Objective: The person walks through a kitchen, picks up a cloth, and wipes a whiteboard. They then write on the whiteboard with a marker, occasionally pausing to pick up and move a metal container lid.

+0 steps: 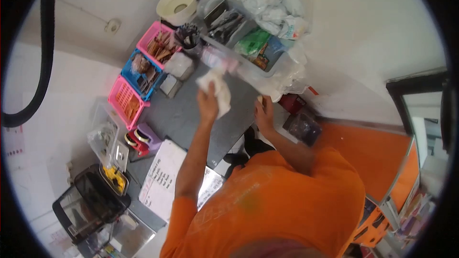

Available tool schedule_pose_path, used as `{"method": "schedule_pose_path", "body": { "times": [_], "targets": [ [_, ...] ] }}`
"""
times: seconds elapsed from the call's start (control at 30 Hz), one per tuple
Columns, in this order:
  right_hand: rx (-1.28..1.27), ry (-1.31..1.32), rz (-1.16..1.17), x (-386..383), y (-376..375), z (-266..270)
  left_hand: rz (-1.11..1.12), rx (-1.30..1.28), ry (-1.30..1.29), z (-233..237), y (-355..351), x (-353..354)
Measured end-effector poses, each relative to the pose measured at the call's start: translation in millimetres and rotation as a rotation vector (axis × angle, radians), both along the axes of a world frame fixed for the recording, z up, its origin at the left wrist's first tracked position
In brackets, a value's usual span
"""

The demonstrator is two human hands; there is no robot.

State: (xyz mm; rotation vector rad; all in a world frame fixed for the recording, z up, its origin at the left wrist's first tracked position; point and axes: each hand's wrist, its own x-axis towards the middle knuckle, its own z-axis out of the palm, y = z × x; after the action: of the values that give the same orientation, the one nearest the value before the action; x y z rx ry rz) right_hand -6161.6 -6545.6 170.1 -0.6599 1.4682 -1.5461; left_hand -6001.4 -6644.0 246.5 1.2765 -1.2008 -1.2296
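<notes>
My left hand (208,105) is closed on a crumpled white cloth (221,96) over the grey tabletop (174,114). Near the right edge of that table, my right hand (264,113) has its fingers curled together. Something small and pale shows at its fingertips, too small to name. Just beyond the cloth lies a pink-and-white plastic packet (215,58), blurred. Close to my right hand, white plastic bags (287,79) hang beside a clear bin (265,71) that holds a green packet (252,43) and dark utensils.
Pink baskets (125,96) and a blue basket (143,83) line the table's left side. A cup of black cutlery (189,38) stands by a cream bowl (177,7). Tape dispensers (143,139), a handwritten whiteboard (162,177) and a black-lidded container (88,203) are lower left.
</notes>
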Motion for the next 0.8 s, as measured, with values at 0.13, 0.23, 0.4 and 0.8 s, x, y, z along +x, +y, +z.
{"method": "schedule_pose_path", "body": {
  "times": [0.13, 0.23, 0.4, 0.8],
  "targets": [
    [0.074, -0.074, -0.044, -46, 52, 12, -0.202, -0.159, -0.369, -51, -95, -125],
    [0.15, -0.053, -0.202, -79, 86, 12, -0.33, -0.336, -0.478, -121, -118, -182],
    [0.289, 0.33, -0.397, -107, 137, 4, -0.771, -0.425, -1.117, -82, -106, -207],
    [-0.1, -0.558, -0.297, -77, 70, 125, -0.562, -0.5, -0.447, 5, 0, -102]
  ]
}}
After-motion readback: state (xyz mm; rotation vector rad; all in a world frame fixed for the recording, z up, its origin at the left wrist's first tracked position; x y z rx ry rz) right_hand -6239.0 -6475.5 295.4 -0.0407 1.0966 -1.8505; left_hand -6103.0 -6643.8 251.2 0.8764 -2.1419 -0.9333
